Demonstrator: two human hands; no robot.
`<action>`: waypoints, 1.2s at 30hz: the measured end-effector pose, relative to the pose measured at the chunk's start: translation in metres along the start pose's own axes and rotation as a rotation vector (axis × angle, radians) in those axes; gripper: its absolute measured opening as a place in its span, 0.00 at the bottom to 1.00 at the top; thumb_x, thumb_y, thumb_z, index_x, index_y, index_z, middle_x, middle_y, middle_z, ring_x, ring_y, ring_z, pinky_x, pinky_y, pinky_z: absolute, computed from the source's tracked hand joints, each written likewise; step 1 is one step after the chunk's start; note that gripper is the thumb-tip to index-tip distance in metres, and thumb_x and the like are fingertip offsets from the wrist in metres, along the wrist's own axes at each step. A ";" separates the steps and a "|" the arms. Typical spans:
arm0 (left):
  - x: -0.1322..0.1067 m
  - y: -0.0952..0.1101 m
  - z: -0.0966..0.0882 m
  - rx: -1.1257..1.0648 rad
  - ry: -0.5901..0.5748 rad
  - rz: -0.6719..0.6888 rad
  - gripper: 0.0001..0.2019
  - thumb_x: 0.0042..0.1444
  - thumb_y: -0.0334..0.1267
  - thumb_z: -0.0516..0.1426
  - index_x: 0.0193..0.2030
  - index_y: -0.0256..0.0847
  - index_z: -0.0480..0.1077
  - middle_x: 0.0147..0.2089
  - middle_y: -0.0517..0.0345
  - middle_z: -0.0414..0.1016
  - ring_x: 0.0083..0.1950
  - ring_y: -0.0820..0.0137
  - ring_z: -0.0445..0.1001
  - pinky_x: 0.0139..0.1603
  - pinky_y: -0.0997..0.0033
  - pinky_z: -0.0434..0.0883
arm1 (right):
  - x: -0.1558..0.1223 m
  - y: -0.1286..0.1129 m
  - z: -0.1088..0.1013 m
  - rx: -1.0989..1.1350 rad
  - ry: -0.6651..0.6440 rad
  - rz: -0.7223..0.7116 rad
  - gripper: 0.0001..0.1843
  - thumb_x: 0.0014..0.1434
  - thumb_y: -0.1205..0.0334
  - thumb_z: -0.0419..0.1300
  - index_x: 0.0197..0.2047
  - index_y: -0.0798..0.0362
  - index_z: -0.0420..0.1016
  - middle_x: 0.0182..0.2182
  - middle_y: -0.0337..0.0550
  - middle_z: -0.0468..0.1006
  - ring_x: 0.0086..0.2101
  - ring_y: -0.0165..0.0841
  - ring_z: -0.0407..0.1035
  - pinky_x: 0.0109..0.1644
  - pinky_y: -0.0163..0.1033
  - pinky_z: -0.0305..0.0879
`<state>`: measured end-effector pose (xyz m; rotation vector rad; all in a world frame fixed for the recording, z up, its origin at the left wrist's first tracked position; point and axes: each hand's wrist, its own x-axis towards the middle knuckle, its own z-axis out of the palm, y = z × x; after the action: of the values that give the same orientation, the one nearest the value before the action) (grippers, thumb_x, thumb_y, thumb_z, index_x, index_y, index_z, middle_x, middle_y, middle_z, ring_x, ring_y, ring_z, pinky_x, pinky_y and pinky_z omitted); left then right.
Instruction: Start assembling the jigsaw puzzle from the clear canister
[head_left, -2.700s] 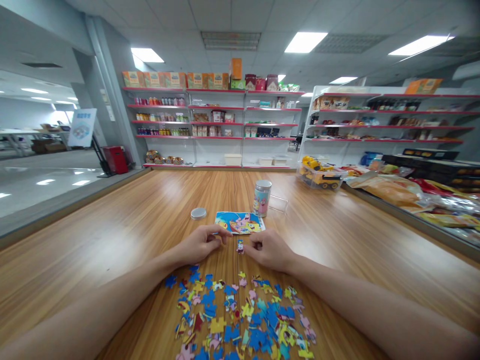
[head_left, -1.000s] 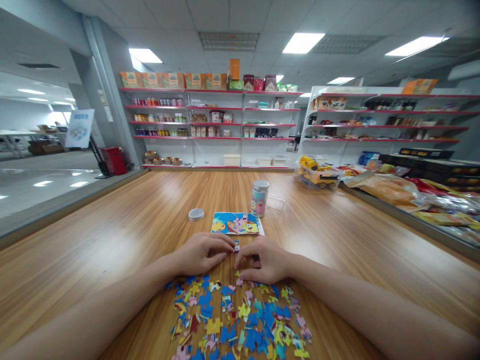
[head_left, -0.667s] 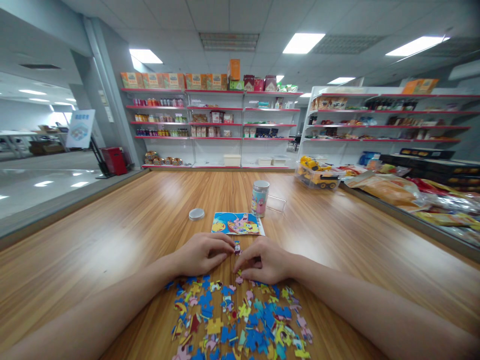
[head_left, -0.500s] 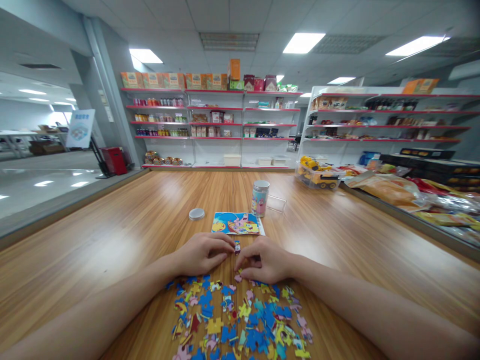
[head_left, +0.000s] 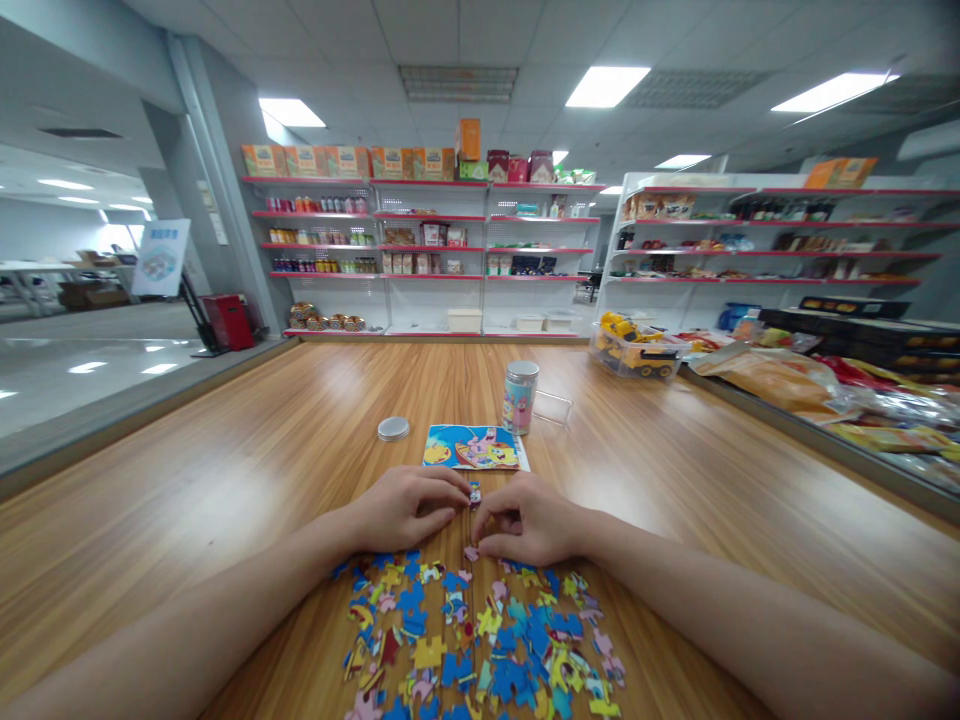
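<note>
My left hand point(head_left: 411, 508) lies on the table with its fingers stretched forward and thumb apart. Its fingertips touch the side of a small white, blue and dark red puzzle piece or joined pair point(head_left: 475, 494); I cannot tell which. My right hand point(head_left: 534, 520) is curled opposite, holding a pink puzzle piece point(head_left: 471, 552) between thumb and fingertips, low over the wood. Nearer me, loose jigsaw pieces point(head_left: 514, 676) in blue, yellow and pink are spread out. Just beyond my hands lies a colourful cartoon picture sheet point(head_left: 474, 448).
A cartoon-printed tin point(head_left: 519, 398) stands open behind the sheet, beside a clear plastic frame point(head_left: 553, 407). Its round lid point(head_left: 393, 428) lies to the left. A clear bin with yellow toy trucks point(head_left: 636, 346) and packaged snacks point(head_left: 780, 380) are farther right. Stocked shelves point(head_left: 427, 217) line the back.
The pink piece in my right fingers has shifted slightly left and turned a little. My left hand has hardly moved.
</note>
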<state>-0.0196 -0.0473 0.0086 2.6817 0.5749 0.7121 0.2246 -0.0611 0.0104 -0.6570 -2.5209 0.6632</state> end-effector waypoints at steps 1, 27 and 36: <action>0.000 0.000 0.000 -0.001 -0.001 0.001 0.13 0.62 0.33 0.54 0.50 0.43 0.75 0.52 0.54 0.75 0.52 0.67 0.74 0.55 0.69 0.70 | 0.000 0.000 0.000 0.005 -0.001 -0.001 0.09 0.54 0.60 0.64 0.37 0.55 0.81 0.17 0.32 0.65 0.19 0.24 0.58 0.23 0.28 0.54; 0.000 -0.002 0.001 0.001 0.012 -0.009 0.12 0.62 0.33 0.54 0.50 0.42 0.75 0.52 0.53 0.75 0.51 0.66 0.74 0.54 0.68 0.70 | 0.001 -0.001 0.002 0.015 0.018 0.039 0.14 0.54 0.54 0.65 0.27 0.57 0.76 0.17 0.34 0.67 0.19 0.23 0.57 0.22 0.28 0.52; 0.000 -0.001 0.000 -0.006 0.012 -0.004 0.12 0.62 0.34 0.54 0.49 0.42 0.75 0.51 0.51 0.75 0.50 0.66 0.74 0.54 0.67 0.70 | -0.001 -0.002 -0.003 0.025 -0.061 0.004 0.12 0.55 0.65 0.61 0.42 0.54 0.81 0.22 0.37 0.74 0.19 0.25 0.59 0.24 0.29 0.55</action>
<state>-0.0194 -0.0464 0.0082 2.6712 0.5802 0.7282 0.2259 -0.0618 0.0132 -0.6421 -2.5631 0.7249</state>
